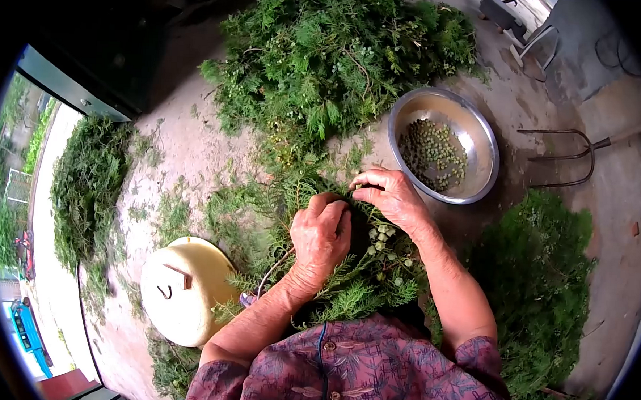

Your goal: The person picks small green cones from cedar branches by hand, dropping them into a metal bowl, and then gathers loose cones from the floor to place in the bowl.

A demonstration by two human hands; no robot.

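A leafy green branch point(355, 299) lies across the person's lap, with pale round cones point(381, 236) showing below my right hand. My left hand point(322, 233) is closed on the upper part of the branch, its fingers curled into the foliage. Beside it, my right hand point(393, 198) has thumb and forefinger pinched together at the sprigs; a small greenish cone seems to be between the fingertips. A metal bowl point(488, 147) holding many small green cones point(435, 154) stands just beyond my right hand.
A big heap of cut branches point(328, 63) lies ahead. Smaller piles are at the left point(89, 188) and right point(541, 284). A yellowish upturned basin point(185, 294) sits at the lower left. A metal fork head point(591, 160) rests on the floor point(163, 163) at the right.
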